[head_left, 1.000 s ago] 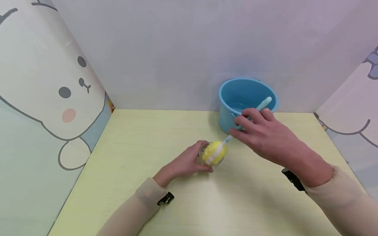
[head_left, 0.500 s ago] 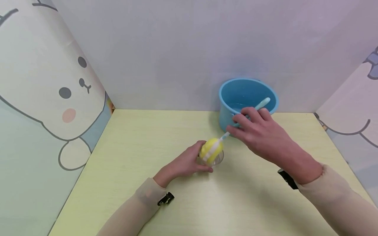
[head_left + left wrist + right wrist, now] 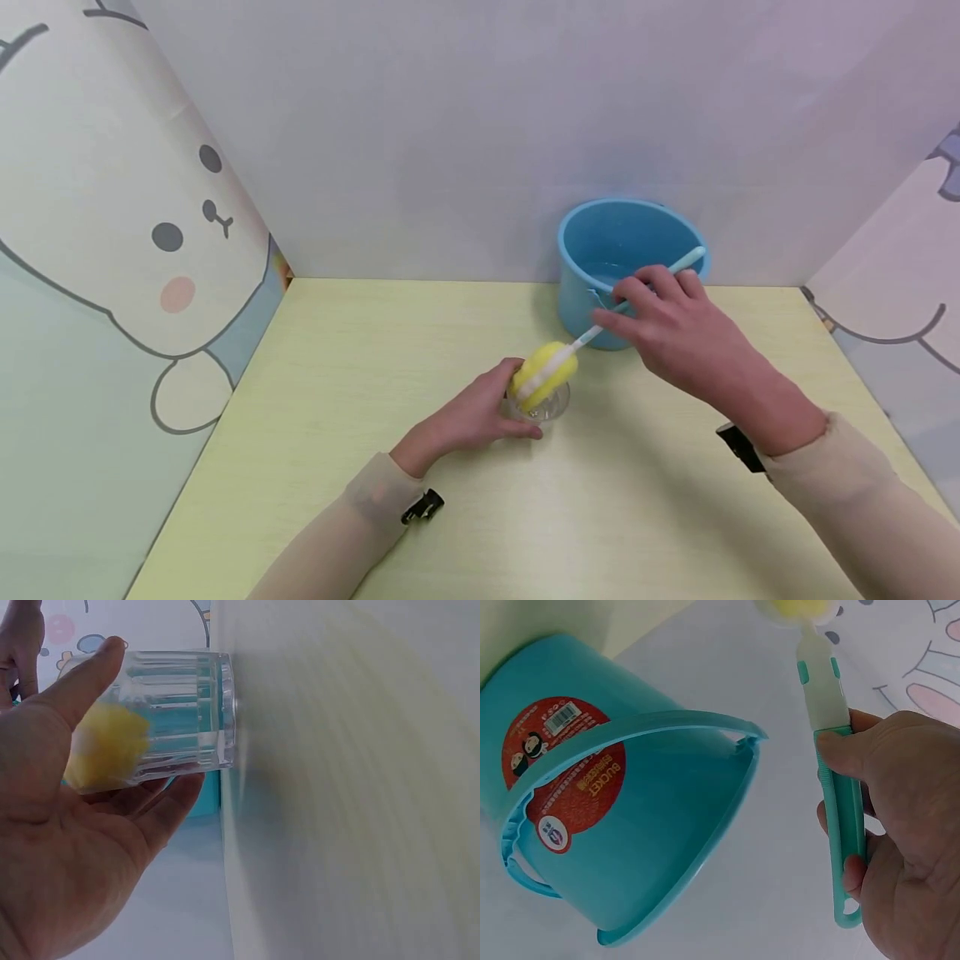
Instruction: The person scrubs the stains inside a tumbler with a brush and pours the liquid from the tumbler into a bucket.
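My left hand grips a clear ribbed glass that stands upright on the table, thumb on one side and fingers on the other. In my right hand is a bottle brush with a teal and white handle, the thumb pressing along the grip. The brush's yellow and white sponge head is tilted at the glass's mouth. Through the glass wall, the left wrist view shows the yellow sponge at the upper part; how deep it sits I cannot tell exactly.
A blue bucket stands at the back right against the wall, just behind the right hand. Its carrying handle and a red label show in the right wrist view. Cartoon-printed panels flank the pale wooden table.
The right hand and brush shift slightly left, then back right and a little up, the sponge head moving with them at the glass's mouth. The left hand and glass stay in place.
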`<act>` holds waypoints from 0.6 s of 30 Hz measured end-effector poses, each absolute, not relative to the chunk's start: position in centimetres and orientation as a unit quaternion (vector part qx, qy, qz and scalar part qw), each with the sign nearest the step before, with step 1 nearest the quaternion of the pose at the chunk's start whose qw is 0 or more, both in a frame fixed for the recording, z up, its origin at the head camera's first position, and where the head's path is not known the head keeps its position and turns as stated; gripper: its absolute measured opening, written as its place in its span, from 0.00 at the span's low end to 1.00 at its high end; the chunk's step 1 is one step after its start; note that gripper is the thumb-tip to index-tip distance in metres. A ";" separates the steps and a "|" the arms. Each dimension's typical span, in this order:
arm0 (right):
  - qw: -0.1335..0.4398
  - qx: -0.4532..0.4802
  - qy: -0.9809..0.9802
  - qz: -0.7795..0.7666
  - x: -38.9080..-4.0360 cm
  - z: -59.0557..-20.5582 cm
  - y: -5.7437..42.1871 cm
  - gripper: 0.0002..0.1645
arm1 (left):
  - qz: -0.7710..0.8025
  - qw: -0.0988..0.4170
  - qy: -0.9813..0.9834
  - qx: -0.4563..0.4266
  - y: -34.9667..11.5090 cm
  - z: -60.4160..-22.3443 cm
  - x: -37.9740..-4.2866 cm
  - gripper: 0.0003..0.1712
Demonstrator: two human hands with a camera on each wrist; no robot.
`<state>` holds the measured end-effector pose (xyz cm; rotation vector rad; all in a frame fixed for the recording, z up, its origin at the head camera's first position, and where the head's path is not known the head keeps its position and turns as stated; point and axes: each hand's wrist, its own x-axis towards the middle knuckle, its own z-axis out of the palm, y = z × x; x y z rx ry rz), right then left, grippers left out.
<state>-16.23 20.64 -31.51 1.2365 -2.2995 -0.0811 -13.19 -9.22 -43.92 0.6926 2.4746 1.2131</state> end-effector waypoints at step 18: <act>0.234 0.435 -0.869 -0.007 -16.1 -32.3 23.4 0.34 | 0.397 0.152 0.874 0.236 -9.0 -43.7 -13.1 0.56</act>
